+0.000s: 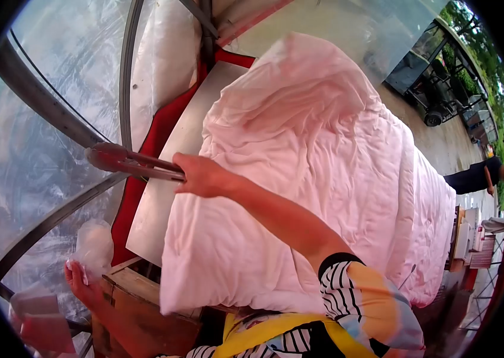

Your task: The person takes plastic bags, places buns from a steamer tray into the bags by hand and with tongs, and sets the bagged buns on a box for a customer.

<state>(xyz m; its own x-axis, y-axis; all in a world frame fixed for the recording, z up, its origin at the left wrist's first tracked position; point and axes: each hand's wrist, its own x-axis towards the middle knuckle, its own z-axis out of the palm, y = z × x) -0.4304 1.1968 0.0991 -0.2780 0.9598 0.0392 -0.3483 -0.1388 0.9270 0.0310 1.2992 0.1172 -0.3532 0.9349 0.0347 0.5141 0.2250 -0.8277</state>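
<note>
My right hand (201,175) is closed around a pair of metal tongs (135,162), whose rounded brownish tips point left. The forearm stretches across a large pale pink quilt (317,173) that lies bunched and raised at its far end. At the lower left, my left hand (82,283) has its fingers closed on a clear plastic bag (95,244), which stands up puffed out above them. Whatever lies beneath the quilt is hidden.
A pale board (156,209) with red edging runs beside the quilt. Curved metal poles (127,77) and clear plastic sheeting (43,179) stand at left. A wooden box (138,304) sits below. A person (472,178) and a cart (443,77) are at right.
</note>
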